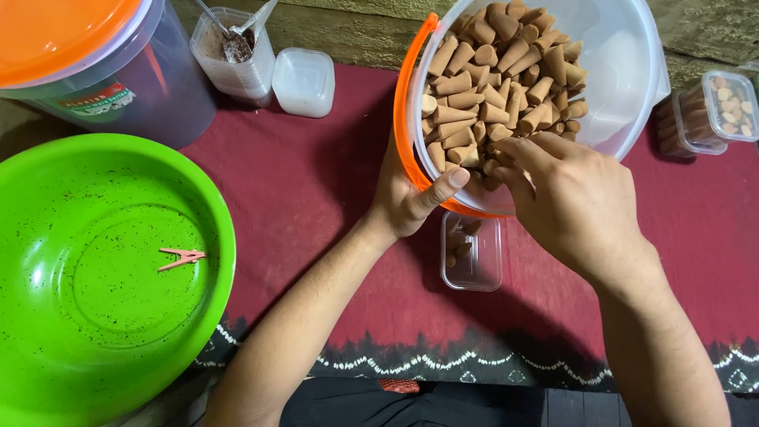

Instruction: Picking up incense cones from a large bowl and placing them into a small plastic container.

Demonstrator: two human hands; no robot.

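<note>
Tilted toward the camera over the red cloth (316, 198) on the table: a clear plastic bucket (624, 71) with an orange rim, mouth facing the viewer, upper edge cut off by the frame. Heaped in its lower left half, brown cones (490, 79), tan and pointed, lying every which way. Hard to say how deep the heap runs; far wall of the bucket washed out white.

Left hand (407, 194) cupped under the orange rim, thumb hooked over the edge, fingers hidden behind the bucket wall, grip clenched on the rim. Forearm coming up from bottom centre at a slant.

Right hand (573, 202) reaching in at the lower lip, back of the hand to the camera, fingers curled down among the cones. Fingertips buried or hidden by the knuckles, so cannot tell whether that grip has closed on a cone. Right forearm running off the bottom right corner.

Directly below the bucket, between the wrists, a small clear box (472, 251) with a few cones inside, partly shadowed.

Further out: a second small box (715, 111) packed with cones at right, cut by the edge. Top left, a lidded clear tub (307, 81), a cup with spoons (237, 51) holding brown powder, and a dark orange-lidded bucket (103, 71). Left, a green basin (103, 277) speckled with dust, a pink clothespin (182, 257) lying in it.
</note>
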